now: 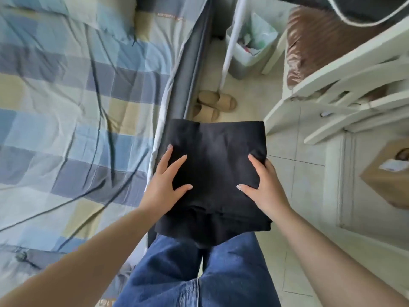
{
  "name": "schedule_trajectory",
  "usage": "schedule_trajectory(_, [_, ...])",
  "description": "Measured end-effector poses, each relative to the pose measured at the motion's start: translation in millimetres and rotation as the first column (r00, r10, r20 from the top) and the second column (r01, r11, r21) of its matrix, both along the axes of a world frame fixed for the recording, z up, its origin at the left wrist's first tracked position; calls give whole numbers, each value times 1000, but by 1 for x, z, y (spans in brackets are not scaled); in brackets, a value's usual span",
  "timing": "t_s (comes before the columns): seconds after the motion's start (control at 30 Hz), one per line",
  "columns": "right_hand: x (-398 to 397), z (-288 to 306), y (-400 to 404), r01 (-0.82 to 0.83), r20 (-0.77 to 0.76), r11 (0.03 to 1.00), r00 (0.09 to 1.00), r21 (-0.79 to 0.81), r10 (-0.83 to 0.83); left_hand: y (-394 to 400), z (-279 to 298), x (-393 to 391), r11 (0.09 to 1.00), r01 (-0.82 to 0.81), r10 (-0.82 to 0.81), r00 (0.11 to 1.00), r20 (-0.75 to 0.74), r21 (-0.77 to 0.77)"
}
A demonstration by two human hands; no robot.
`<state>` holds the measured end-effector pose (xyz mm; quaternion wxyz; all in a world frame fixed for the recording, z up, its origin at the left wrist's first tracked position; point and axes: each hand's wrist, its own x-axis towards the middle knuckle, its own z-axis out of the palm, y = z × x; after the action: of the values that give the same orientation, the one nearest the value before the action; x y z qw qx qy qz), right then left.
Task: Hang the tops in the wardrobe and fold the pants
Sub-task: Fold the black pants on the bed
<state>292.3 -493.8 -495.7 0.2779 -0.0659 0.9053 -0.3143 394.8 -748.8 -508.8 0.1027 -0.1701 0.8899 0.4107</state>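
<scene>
Checked cotton in blue, grey and pale yellow covers the bed [66, 96], which fills the left half of the view and is the largest thing here. On the right stands a white chair [345, 85], with a brown cushion on its seat, and below it a brown cardboard box [385, 173] lies on the tiled floor. Between the bed and the chair there is a pale waste bin [250, 52] and a pair of beige slippers [214, 105].

In the middle, above the person's blue jeans, are the black pants [212, 173], already folded into a thick square packet and held in the air just beside the edge of the bed. The left hand [168, 185] lies on the top of the packet with straight, spread fingers. The right hand [263, 185] clamps the right edge: its thumb presses on top, and the other fingers go under the cloth, where I cannot see them.

I judge that the folding step is almost finished. The next move asks to put the packet down flat, probably on the bed, keeping both hands steady so the layers do not slide open at the loose lower edge.
</scene>
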Motion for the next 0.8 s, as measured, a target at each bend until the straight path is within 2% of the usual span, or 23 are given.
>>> schedule_trajectory(0.2, [30, 58, 113, 313, -53, 949, 948, -38, -315, 92, 43, -54, 950, 313, -310, 943, -119, 1])
schedule_trajectory(0.27, [36, 67, 135, 360, -57, 933, 931, -29, -361, 114, 54, -67, 932, 363, -361, 924, -125, -8])
schedule_trajectory(0.47, [66, 111, 264, 611, -119, 791, 784, -29, -609, 255, 94, -115, 798, 602, -589, 788, -180, 24])
schedule_trajectory(0.63, [76, 142, 343, 727, -143, 684, 672, -62, -727, 350, 117, -144, 699, 715, -694, 682, -231, 12])
schedule_trajectory(0.8, [79, 153, 389, 802, -132, 594, 583, -63, -801, 412, 132, -169, 593, 805, -785, 573, -235, -16])
